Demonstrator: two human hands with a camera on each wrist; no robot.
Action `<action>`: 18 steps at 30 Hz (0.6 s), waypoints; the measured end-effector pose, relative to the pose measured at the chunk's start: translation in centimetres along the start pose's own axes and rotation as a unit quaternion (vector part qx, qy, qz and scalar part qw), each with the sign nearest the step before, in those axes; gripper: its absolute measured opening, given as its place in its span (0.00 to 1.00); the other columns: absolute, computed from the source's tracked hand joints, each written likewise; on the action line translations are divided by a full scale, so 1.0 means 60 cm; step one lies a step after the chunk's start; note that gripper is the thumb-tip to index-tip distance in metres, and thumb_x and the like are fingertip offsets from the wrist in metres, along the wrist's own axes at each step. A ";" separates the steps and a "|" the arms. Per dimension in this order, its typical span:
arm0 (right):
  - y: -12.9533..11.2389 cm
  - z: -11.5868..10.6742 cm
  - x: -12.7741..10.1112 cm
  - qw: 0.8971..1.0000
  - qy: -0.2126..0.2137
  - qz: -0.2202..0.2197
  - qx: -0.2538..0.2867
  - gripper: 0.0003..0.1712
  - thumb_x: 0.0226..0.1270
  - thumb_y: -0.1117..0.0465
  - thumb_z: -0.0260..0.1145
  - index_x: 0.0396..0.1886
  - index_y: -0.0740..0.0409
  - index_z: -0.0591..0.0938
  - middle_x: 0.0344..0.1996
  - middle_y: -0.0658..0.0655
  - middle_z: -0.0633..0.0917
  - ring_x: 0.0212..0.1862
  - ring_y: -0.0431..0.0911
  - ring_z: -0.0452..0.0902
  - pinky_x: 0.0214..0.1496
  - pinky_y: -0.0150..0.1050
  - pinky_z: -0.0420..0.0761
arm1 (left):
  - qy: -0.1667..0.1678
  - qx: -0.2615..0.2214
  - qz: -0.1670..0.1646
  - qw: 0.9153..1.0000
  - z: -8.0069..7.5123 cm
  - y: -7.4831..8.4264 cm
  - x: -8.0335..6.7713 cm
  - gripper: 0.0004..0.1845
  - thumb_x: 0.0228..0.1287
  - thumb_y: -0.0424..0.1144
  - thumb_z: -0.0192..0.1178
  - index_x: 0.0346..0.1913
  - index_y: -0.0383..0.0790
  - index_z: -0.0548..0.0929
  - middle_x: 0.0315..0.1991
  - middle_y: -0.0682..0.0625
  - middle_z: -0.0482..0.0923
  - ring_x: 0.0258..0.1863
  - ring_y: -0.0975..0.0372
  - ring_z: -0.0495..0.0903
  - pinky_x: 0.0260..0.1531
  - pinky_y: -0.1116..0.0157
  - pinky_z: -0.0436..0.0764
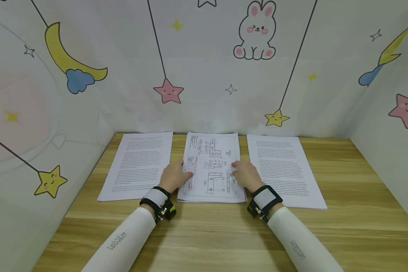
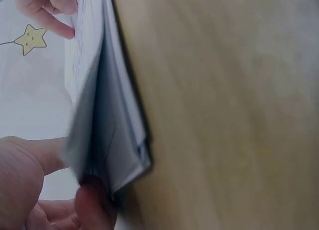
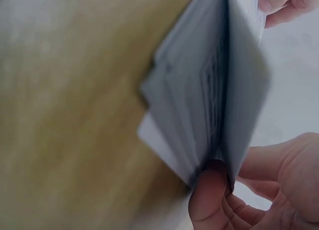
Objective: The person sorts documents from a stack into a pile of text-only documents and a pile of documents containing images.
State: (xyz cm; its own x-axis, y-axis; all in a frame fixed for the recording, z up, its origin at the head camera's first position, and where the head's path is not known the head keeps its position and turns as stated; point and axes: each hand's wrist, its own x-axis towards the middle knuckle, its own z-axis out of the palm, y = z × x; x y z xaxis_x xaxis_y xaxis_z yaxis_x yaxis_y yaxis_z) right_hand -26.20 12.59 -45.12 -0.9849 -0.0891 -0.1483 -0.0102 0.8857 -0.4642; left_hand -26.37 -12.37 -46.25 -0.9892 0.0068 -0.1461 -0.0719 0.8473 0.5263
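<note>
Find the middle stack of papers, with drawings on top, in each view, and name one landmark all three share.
Head: the middle stack lies at the centre, between the left hand and right hand.
Left wrist: left of centre, from the top edge down towards the bottom.
Right wrist: slightly right of centre, from the top edge downwards.
Shared landmark: the brown table.

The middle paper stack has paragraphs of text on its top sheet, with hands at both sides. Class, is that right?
Not paragraphs: the head view shows line drawings on top of the middle paper stack, with the left hand and right hand at its sides.
</note>
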 end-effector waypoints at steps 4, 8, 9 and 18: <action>-0.002 -0.003 -0.003 1.000 0.006 0.000 -0.027 0.19 0.71 0.60 0.62 0.60 0.57 0.81 0.57 0.62 0.84 0.42 0.48 0.81 0.31 0.32 0.73 | 0.002 0.025 0.003 1.000 -0.003 -0.004 0.001 0.34 0.63 0.51 0.66 0.67 0.37 0.73 0.48 0.42 0.86 0.32 0.58 0.81 0.27 0.66 0.75; -0.003 -0.002 -0.004 0.998 0.019 0.001 -0.055 0.17 0.71 0.59 0.62 0.56 0.57 0.84 0.52 0.62 0.84 0.39 0.48 0.80 0.30 0.33 0.74 | -0.001 0.044 0.004 0.999 -0.005 -0.005 0.001 0.34 0.63 0.53 0.65 0.67 0.37 0.74 0.56 0.39 0.83 0.37 0.55 0.82 0.34 0.62 0.79; -0.003 -0.002 -0.004 0.998 0.022 0.000 -0.063 0.17 0.71 0.58 0.62 0.55 0.57 0.84 0.51 0.62 0.84 0.38 0.48 0.79 0.30 0.34 0.74 | -0.002 0.048 0.004 0.999 -0.006 -0.005 0.000 0.34 0.63 0.53 0.65 0.67 0.37 0.74 0.57 0.39 0.82 0.38 0.55 0.82 0.35 0.60 0.80; -0.003 0.003 -0.004 0.995 0.025 -0.002 -0.094 0.16 0.71 0.57 0.63 0.53 0.56 0.86 0.44 0.60 0.81 0.34 0.48 0.76 0.30 0.36 0.73 | -0.005 0.092 0.013 0.996 -0.007 -0.005 -0.001 0.33 0.65 0.54 0.62 0.67 0.39 0.74 0.60 0.40 0.81 0.40 0.54 0.82 0.31 0.62 0.78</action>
State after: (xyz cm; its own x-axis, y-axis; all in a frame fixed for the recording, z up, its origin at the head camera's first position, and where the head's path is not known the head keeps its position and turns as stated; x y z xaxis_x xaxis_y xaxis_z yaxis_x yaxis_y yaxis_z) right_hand -25.91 12.39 -45.14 -0.9920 -0.0751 -0.1016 -0.0425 0.9556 -0.2917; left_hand -26.35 -12.84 -46.02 -0.9892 0.0337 -0.1429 -0.0214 0.9298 0.3674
